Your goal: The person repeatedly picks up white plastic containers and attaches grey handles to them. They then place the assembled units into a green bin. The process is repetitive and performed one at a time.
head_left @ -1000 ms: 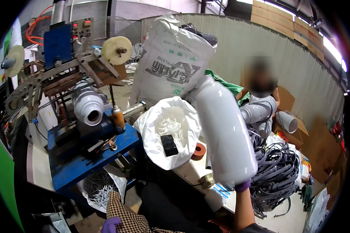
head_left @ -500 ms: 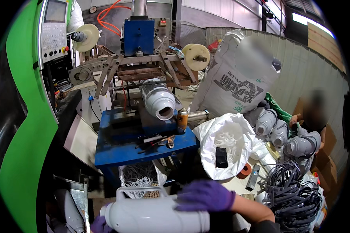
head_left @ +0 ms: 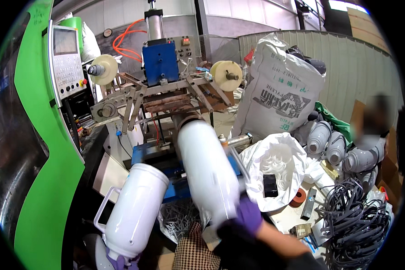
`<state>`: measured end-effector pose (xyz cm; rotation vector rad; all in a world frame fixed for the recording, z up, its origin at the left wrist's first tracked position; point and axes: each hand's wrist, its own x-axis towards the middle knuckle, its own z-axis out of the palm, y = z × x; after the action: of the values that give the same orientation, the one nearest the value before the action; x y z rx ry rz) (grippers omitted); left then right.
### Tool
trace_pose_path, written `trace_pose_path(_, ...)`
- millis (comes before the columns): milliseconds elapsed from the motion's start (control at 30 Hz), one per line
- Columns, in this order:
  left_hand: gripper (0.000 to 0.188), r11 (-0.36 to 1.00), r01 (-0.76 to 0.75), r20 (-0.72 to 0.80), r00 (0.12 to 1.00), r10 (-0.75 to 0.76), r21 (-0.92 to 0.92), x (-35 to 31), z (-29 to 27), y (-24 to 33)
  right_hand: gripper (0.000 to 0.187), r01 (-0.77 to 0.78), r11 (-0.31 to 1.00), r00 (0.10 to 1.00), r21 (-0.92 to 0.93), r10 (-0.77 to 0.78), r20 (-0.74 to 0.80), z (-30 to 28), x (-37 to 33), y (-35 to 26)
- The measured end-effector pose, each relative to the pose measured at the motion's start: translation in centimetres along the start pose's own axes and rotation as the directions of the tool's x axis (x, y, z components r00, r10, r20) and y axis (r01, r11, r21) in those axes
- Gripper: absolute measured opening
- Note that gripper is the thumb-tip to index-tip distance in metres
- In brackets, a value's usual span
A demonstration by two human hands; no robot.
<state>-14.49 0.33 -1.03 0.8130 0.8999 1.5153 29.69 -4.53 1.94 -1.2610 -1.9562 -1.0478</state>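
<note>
My left hand (head_left: 121, 262), in a purple glove, is closed round the narrow lower end of a pale grey plastic jug shell (head_left: 137, 207). That jug stands tilted at the lower left, its handle facing left and its wide end up. In the middle, a second jug shell (head_left: 209, 171) slants away from me, with its far end at the dark mandrel (head_left: 184, 118) under the press (head_left: 160, 63). My gloved right hand (head_left: 247, 213) grips its near end, smeared slightly by motion; the fingers are partly hidden. Whether the mandrel is inside that jug is unclear.
A blue bench (head_left: 177, 189) carries the press. To the right are a white sack of pale rings (head_left: 274, 166), a heap of dark straps (head_left: 357, 225) and several grey jugs (head_left: 319, 137). A co-worker is at the far right; a green machine (head_left: 45, 135) borders the left.
The jug held low across both hands is now upright in my left hand. My right hand has moved to the other jug, previously on the press mandrel. The view has shifted.
</note>
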Motion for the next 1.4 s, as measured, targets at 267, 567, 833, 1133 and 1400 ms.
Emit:
trace_pose_path(267, 0.085, 0.232, -0.89, 0.612, 0.441, 0.657, 0.392, 8.5, 22.0, -3.4, 0.022, -0.366, 0.806, 0.891, 0.465, 0.16, 0.425, -9.9, -20.2, -18.0)
trace_pose_path(567, 0.056, -0.41, -0.772, 0.87, 0.383, 0.31, 0.486, 16.6, 43.1, -6.6, 0.018, -0.617, 0.574, 0.627, 0.538, -0.054, 0.777, -14.8, -15.9, -11.9)
trace_pose_path(833, 0.041, -0.651, -0.736, 0.942, 0.322, -0.097, 0.185, 21.2, 44.3, -4.7, 0.026, -0.783, 0.622, 0.601, 0.015, 0.75, 0.275, -13.1, -17.4, 1.7)
trace_pose_path(1133, 0.049, -0.676, -0.723, 0.947, 0.299, -0.122, 0.141, 21.6, 43.9, -3.9, 0.019, -0.712, 0.56, 0.349, -0.423, 0.806, 0.479, -8.7, -22.5, 3.7)
trace_pose_path(1400, 0.072, -0.474, -0.865, 0.953, 0.265, -0.149, 0.167, 15.6, 44.0, -1.2, 0.025, -0.697, 0.709, 0.691, -0.108, 0.704, 0.162, -13.4, -19.6, 3.5)
